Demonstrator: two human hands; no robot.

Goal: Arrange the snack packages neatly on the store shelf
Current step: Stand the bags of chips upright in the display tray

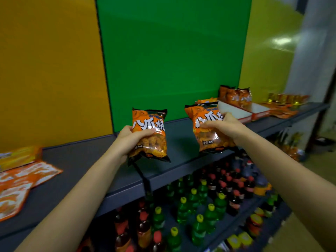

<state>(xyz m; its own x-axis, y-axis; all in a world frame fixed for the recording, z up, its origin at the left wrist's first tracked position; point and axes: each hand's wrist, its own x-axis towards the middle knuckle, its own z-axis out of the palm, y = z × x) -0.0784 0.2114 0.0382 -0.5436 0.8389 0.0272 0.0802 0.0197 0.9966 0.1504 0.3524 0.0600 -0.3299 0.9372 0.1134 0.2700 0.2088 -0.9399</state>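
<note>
My left hand (131,138) grips an orange snack bag (151,124) with white lettering, held upright above the dark grey shelf (81,160). My right hand (224,127) grips a second, identical orange bag (205,122) a little to the right, also upright over the shelf's front edge. Behind that bag another orange bag (206,100) peeks out. More of the same bags (235,96) stand in a white and red cardboard tray (234,110) farther right on the shelf.
Flat orange packets (23,180) lie at the shelf's left end, and yellow and orange packets (287,104) at its far right. Green, yellow and orange wall panels back the shelf. Below, a lower shelf holds green bottles (198,211) and dark red-capped bottles (234,188).
</note>
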